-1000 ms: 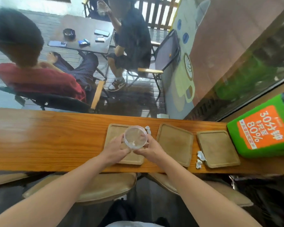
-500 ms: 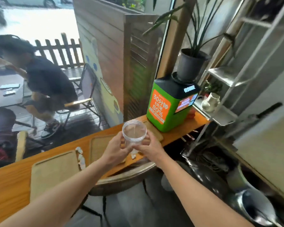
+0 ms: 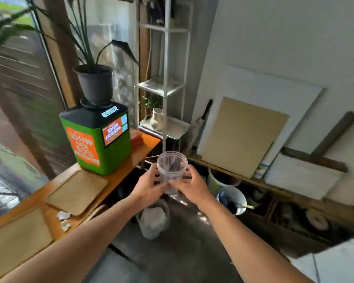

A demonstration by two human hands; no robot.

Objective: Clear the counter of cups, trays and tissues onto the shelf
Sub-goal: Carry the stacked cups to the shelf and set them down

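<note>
Beside counter (image 3: 131, 166) — empty cup (image 3: 171, 170) in both hands

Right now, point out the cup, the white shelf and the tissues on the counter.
cup (image 3: 171, 167), head view, on its clear side wall below the rim.
white shelf (image 3: 177, 128), head view, on the bare tray of its lower level.
tissues (image 3: 63, 215), head view, on the upper crumpled piece.
</note>
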